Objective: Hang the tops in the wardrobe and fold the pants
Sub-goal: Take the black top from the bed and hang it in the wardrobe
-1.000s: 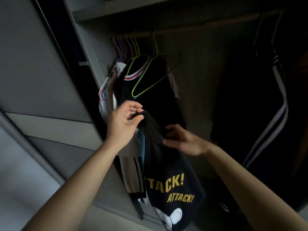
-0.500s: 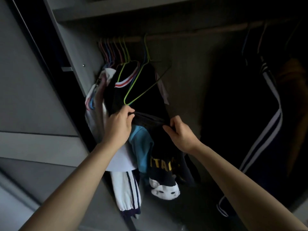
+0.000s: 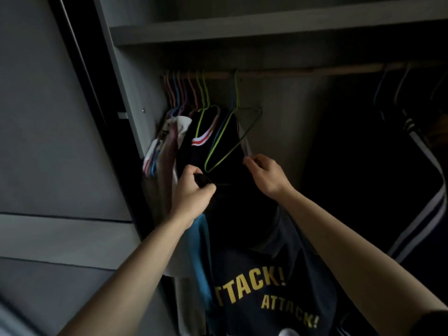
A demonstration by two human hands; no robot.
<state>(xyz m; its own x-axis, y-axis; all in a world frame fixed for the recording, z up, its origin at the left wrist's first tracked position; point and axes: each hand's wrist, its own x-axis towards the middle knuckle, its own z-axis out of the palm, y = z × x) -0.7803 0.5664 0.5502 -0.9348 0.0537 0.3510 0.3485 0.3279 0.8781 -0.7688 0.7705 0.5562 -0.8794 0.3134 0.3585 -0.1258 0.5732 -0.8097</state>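
A dark navy top (image 3: 264, 270) with yellow "ATTACK!" lettering hangs down between my arms in front of the wardrobe. My left hand (image 3: 192, 194) grips its dark collar edge just below an empty green wire hanger (image 3: 219, 151). My right hand (image 3: 265, 174) is raised beside the hanger's right arm; its fingertips pinch at the hanger's lower end or the white edge of a garment there, I cannot tell which. The hanger hangs from the wooden rail (image 3: 291, 72).
Several coloured hangers with tops (image 3: 184, 132) crowd the rail's left end against the grey side panel (image 3: 131, 93). A dark jacket with white stripes (image 3: 424, 190) hangs at the right. A shelf (image 3: 266, 30) runs above the rail.
My right hand let go of the collar and rose to the hanger's right side. My left hand kept its grip on the collar, and the top now hangs lower and unfolded.
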